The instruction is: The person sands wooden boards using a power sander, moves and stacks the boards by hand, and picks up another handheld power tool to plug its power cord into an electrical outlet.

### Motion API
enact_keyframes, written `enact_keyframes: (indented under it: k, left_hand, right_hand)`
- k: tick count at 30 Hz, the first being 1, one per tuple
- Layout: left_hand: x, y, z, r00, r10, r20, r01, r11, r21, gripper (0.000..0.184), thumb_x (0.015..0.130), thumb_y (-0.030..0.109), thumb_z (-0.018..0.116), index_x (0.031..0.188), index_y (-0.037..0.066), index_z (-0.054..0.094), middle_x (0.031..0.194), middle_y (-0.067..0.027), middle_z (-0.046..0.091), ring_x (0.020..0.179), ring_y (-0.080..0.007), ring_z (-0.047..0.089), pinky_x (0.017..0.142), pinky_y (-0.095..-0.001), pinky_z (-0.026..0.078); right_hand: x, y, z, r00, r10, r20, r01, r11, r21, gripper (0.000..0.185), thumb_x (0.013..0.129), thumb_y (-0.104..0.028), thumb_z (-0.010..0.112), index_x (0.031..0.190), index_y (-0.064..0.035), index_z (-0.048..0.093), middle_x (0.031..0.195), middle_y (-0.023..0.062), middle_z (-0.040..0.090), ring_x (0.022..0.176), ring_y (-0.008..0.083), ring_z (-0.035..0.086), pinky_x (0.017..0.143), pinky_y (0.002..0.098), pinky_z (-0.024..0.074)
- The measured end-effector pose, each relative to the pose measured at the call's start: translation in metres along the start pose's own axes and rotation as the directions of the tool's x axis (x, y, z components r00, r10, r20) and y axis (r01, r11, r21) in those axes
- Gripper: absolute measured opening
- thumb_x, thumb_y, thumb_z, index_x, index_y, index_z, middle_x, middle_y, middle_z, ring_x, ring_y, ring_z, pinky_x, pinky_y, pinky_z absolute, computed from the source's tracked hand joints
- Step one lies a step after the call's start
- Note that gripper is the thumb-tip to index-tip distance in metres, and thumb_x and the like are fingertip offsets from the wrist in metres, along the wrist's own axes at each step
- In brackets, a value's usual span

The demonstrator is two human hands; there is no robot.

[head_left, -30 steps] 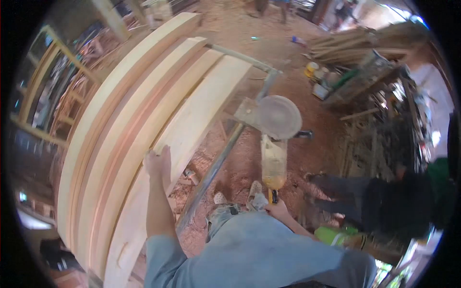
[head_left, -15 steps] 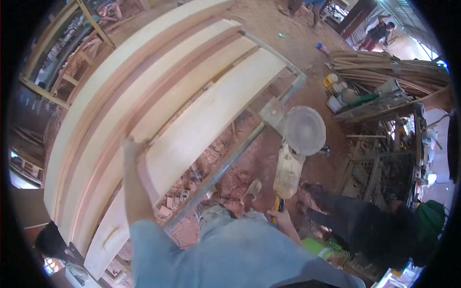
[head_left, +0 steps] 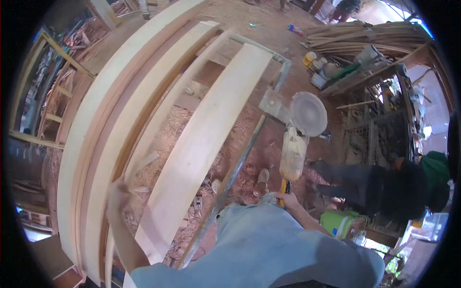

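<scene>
My left hand (head_left: 119, 194), somewhat blurred, grips the near part of a long, slightly curved wooden board (head_left: 161, 111) that stands tilted on its edge. To its right a wide pale plank (head_left: 201, 129) lies flat across a metal frame (head_left: 240, 161). My right hand (head_left: 286, 198) is wrapped round the yellow handle of an angle grinder (head_left: 293, 153). The grinder's large round disc (head_left: 309, 114) faces up, apart from the plank.
More curved boards (head_left: 103, 139) lie side by side on the left. Reddish sawdust covers the floor. A person in dark clothes (head_left: 370, 185) is close on my right, near a green container (head_left: 338, 223). Long wooden strips (head_left: 365, 38) are piled at the back right.
The board at my left hand has turned from lying flat to standing on its edge, uncovering the sawdust below. My left hand has moved nearer to me. My right hand still holds the grinder.
</scene>
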State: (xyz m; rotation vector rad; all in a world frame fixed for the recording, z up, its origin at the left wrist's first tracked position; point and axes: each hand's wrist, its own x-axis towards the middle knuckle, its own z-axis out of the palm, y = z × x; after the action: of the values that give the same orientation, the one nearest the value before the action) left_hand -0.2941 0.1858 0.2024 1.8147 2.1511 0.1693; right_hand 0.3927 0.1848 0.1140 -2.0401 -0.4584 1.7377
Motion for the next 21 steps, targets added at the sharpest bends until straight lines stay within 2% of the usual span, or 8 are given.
enact_keyframes:
  k: [2, 6, 8, 10, 12, 14, 18, 21]
  left_hand:
    - [0.028, 0.005, -0.069, 0.844, -0.513, 0.16, 0.529, 0.845, -0.079, 0.031, 0.071, 0.022, 0.082, 0.086, -0.002, 0.069, 0.107, -0.0295, 0.068, 0.107, -0.0418, 0.065, 0.092, -0.0458, 0.052]
    - [0.063, 0.019, -0.066, 0.872, -0.474, -0.123, 0.469, 0.881, -0.068, 0.048, 0.071, 0.037, 0.083, 0.094, -0.002, 0.069, 0.098, -0.0278, 0.07, 0.097, -0.0448, 0.067, 0.08, -0.0509, 0.053]
    - [0.037, -0.025, -0.025, 0.783, -0.293, -0.548, 0.493, 0.83, 0.26, 0.061, 0.073, 0.052, 0.08, 0.101, -0.001, 0.068, 0.091, -0.0262, 0.07, 0.092, -0.0441, 0.068, 0.077, -0.051, 0.053]
    - [0.03, -0.017, -0.033, 0.827, -0.383, -0.411, 0.494, 0.844, 0.209, 0.068, 0.074, 0.06, 0.077, 0.102, -0.001, 0.069, 0.092, -0.0262, 0.07, 0.095, -0.0443, 0.068, 0.078, -0.0523, 0.053]
    - [0.03, 0.061, -0.074, 0.804, -0.504, -0.316, 0.574, 0.797, 0.187, 0.07, 0.072, 0.061, 0.078, 0.102, -0.001, 0.069, 0.093, -0.0258, 0.071, 0.093, -0.0447, 0.068, 0.078, -0.0532, 0.052]
    - [0.033, 0.048, -0.064, 0.808, -0.468, -0.358, 0.548, 0.82, 0.165, 0.061, 0.07, 0.053, 0.084, 0.094, -0.002, 0.07, 0.087, -0.0267, 0.07, 0.086, -0.0465, 0.067, 0.076, -0.0542, 0.053]
    - [0.024, 0.111, -0.103, 0.872, -0.365, -0.326, 0.421, 0.899, 0.121, 0.053, 0.07, 0.043, 0.088, 0.085, -0.004, 0.07, 0.082, -0.028, 0.069, 0.08, -0.0474, 0.067, 0.073, -0.0534, 0.052]
    - [0.009, 0.122, -0.126, 0.94, -0.182, -0.289, 0.246, 0.948, 0.202, 0.05, 0.071, 0.039, 0.088, 0.079, -0.007, 0.068, 0.08, -0.0291, 0.068, 0.077, -0.0458, 0.067, 0.07, -0.051, 0.052]
  right_hand:
    - [0.01, -0.001, 0.01, 0.998, -0.032, 0.049, 0.028, 0.996, 0.081, 0.011, 0.082, -0.008, 0.075, 0.08, -0.0032, 0.065, 0.07, 0.0055, 0.064, 0.059, 0.018, 0.061, 0.058, 0.0333, 0.0507]
    - [-0.008, -0.018, 0.019, 0.999, -0.009, 0.036, 0.002, 0.983, 0.183, 0.009, 0.083, -0.007, 0.073, 0.082, -0.0038, 0.065, 0.068, 0.0041, 0.061, 0.061, 0.0172, 0.061, 0.057, 0.0328, 0.0497]
    - [-0.007, -0.011, 0.012, 0.998, -0.024, 0.054, 0.016, 0.991, 0.136, 0.009, 0.083, -0.007, 0.074, 0.083, -0.0036, 0.065, 0.069, 0.0034, 0.061, 0.062, 0.0168, 0.061, 0.057, 0.0327, 0.0498]
    - [-0.005, -0.017, 0.009, 0.997, -0.061, 0.047, 0.054, 0.988, 0.141, 0.01, 0.082, -0.006, 0.074, 0.084, -0.0034, 0.065, 0.069, 0.0028, 0.061, 0.062, 0.0165, 0.061, 0.057, 0.0326, 0.0498]
    - [-0.021, -0.033, 0.009, 0.997, -0.034, 0.064, 0.021, 0.982, 0.189, 0.014, 0.08, -0.004, 0.076, 0.091, -0.0019, 0.067, 0.074, 0.003, 0.064, 0.065, 0.0164, 0.062, 0.058, 0.0334, 0.0504]
    - [-0.021, -0.041, -0.004, 0.997, -0.045, 0.062, 0.032, 0.981, 0.189, 0.018, 0.079, -0.005, 0.078, 0.093, -0.0018, 0.067, 0.076, 0.0037, 0.064, 0.065, 0.0168, 0.062, 0.058, 0.0339, 0.0506]
    - [0.013, -0.012, -0.038, 1.0, -0.025, -0.003, 0.025, 0.998, 0.065, 0.029, 0.076, -0.011, 0.083, 0.099, -0.0013, 0.067, 0.077, 0.0057, 0.065, 0.069, 0.0188, 0.064, 0.061, 0.0357, 0.0523]
    - [0.01, -0.019, -0.04, 0.991, 0.058, 0.118, -0.061, 0.998, 0.023, 0.034, 0.077, -0.01, 0.082, 0.105, 0.0006, 0.067, 0.083, 0.007, 0.067, 0.075, 0.0204, 0.066, 0.067, 0.0369, 0.0535]
